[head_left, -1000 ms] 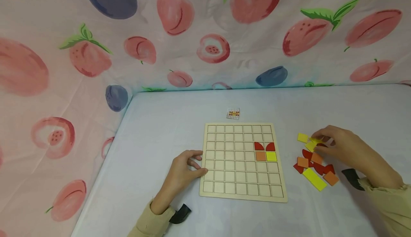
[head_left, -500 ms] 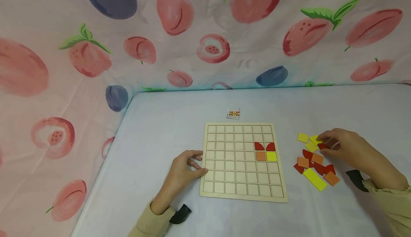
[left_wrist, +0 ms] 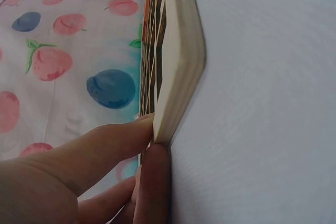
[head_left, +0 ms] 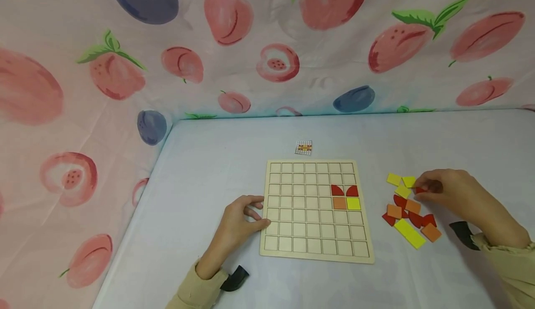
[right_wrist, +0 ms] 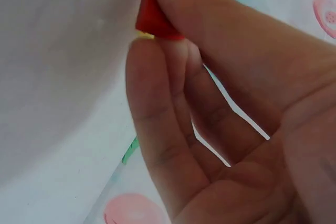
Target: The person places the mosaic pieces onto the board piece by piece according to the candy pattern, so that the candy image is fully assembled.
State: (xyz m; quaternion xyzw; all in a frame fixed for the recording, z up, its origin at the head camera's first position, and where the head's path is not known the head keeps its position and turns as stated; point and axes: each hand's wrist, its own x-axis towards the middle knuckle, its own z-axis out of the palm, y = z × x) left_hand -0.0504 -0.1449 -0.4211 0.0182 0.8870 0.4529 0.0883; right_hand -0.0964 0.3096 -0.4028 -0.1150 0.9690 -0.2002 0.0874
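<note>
In the head view, a wooden grid board [head_left: 300, 216] lies flat; red quarter-circle tiles [head_left: 352, 191], an orange square tile [head_left: 339, 203] and a yellow square tile [head_left: 353, 203] sit in its right columns. My left hand [head_left: 240, 218] rests on the board's left edge, thumb on the rim and fingers against the side. To the right of the board, my right hand [head_left: 455, 190] pinches a red quarter-circle tile [right_wrist: 154, 15] between thumb and fingers, with that tile tilted in the right wrist view. Loose yellow tiles [head_left: 394, 179] lie by its fingertips.
Below the right hand spreads a pile of red, orange squares [head_left: 430, 233] and a yellow rectangle [head_left: 409, 233]. A small pattern card [head_left: 303, 147] lies behind the board. Fruit-printed cloth [head_left: 234, 67] rises at the back and left of the white table [head_left: 200, 169].
My right hand has drawn back slightly to the right from the yellow tiles and taken hold of a red quarter-circle tile. The left hand and board have stayed put.
</note>
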